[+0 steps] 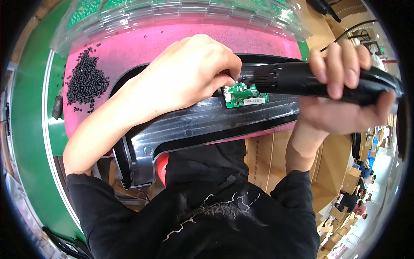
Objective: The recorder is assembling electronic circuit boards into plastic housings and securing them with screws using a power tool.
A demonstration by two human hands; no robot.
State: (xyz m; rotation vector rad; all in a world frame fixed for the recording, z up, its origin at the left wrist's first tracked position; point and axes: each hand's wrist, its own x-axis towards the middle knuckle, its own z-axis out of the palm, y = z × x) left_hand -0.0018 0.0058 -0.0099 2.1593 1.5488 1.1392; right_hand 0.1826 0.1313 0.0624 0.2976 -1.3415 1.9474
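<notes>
My right hand (340, 90) is wrapped round a black electric screwdriver (297, 80), held almost level with its ribbed nose pointing left over a green circuit board (250, 98). The board lies inside a long, curved black plastic housing (185, 118) and carries a white label strip. My left hand (205, 69) is closed in a pinch at the board's upper left corner, beside the screwdriver's nose; whatever its fingertips hold is hidden. Small dark bits show between the fingertips and the nose. The screwdriver's tip cannot be made out.
A pile of small black screws (86, 80) lies on the pink mat (125, 43) at the left. Clear plastic trays (181, 17) with green boards stand along the far edge. Cardboard boxes (276, 159) are at the right and below. Several people are in the right background.
</notes>
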